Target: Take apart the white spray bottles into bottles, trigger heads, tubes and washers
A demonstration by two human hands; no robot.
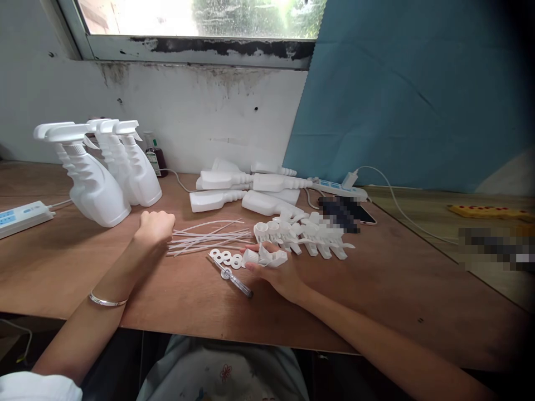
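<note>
My right hand grips a white spray trigger head, its round screw collar facing left. My left hand is closed with the knuckles up, at the left ends of several thin white plastic tubes. What its curled fingers hold, if anything, is hidden. Below the tubes lie several white ring washers. A screwdriver with a clear handle rests close by, its tip pointing up and left. More spray trigger heads sit in rows just behind my right hand.
Assembled white spray bottles stand at the left, by a dark small bottle. Headless bottles lie piled against the wall. Power strips sit at the left and at the back right, near a phone and a cable.
</note>
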